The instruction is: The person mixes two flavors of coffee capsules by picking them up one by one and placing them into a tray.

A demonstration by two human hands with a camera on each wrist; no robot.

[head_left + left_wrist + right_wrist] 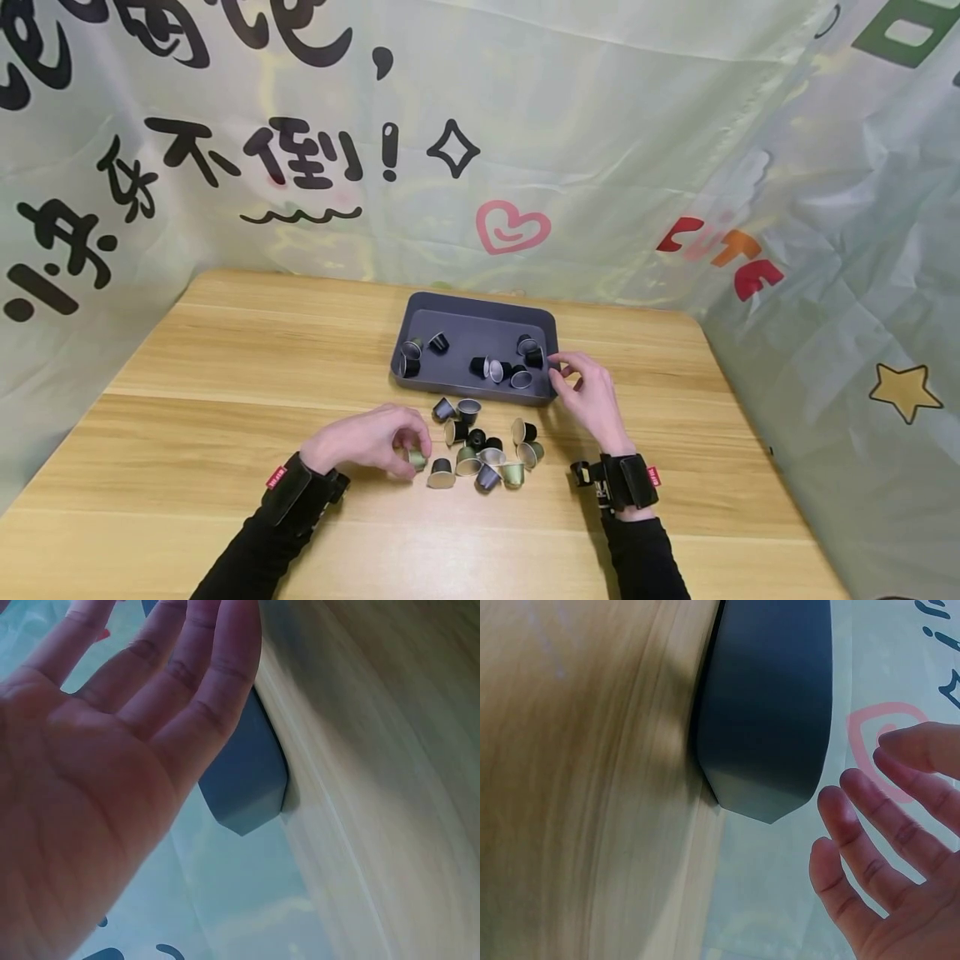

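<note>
In the head view, my left hand (371, 440) curls its thumb and fingers round a light green coffee capsule (416, 458) at the left of a loose group on the table. That group has green, black, and blue-grey capsules (487, 478). My right hand (588, 396) is at the right rim of a dark grey tray (450, 310), fingers loosely bent, with no capsule seen between them. Inside the tray lie several coffee capsules (480, 367), some at the left, others towards the right. The left wrist view shows my left palm (90, 772); its fingertips are cut off.
The wooden table (225, 400) runs back to a printed cloth backdrop (600, 167) behind and at the sides. The tray stands near the table's back edge, with the loose capsules just in front of it. Both wrists wear black straps (633, 482).
</note>
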